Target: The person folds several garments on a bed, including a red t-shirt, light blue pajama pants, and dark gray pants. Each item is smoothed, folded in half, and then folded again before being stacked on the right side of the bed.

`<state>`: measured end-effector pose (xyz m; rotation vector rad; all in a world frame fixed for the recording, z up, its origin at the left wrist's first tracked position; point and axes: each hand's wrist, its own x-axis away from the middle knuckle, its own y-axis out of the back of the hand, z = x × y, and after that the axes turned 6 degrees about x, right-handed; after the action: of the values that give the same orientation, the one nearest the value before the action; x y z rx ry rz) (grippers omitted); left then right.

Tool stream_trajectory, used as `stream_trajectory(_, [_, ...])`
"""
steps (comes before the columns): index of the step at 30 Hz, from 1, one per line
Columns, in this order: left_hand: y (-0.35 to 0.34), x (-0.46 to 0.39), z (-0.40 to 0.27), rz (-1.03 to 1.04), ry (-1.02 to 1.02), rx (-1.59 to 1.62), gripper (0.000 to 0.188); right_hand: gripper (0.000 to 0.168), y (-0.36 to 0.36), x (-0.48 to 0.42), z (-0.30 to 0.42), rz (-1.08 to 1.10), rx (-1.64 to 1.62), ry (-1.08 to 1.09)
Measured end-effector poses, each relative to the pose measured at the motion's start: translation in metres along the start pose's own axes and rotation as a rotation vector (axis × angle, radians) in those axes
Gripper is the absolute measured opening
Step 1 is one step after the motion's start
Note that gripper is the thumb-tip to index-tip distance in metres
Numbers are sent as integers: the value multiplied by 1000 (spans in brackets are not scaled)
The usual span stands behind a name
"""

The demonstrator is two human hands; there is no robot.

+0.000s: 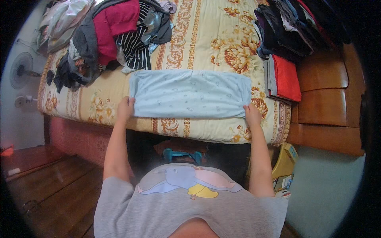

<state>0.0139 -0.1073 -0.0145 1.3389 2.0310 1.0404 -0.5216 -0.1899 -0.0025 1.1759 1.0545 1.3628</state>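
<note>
A light blue garment (190, 93) with a small dark print lies spread as a wide, flat rectangle across the bed (205, 59). Its long near side runs close to the bed's front edge. At its near left corner, my left hand (126, 107) grips the cloth between thumb and fingers. My right hand (252, 114) pinches the opposite near corner. The cloth between my hands is fairly smooth, with slight wrinkles by the right end. Its underside and any inner layers are hidden.
Mixed loose clothes (116, 35) are heaped at the far left. On the right sit a folded red cloth (286, 78) with grey ones and a pile of dark clothes (282, 26), beside the wooden headboard (321, 86). A fan (21, 70) stands left of the bed.
</note>
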Motion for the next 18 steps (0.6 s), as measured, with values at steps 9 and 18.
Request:
stream_trajectory(9, [-28,-66,-25,-110,144,-91,45,48,-33,-5,1,-80,-225,-417])
stream_trajectory(18, [-31,-91,-9,-47,305,223,47,50,2,-30,5,-31,-184,-399])
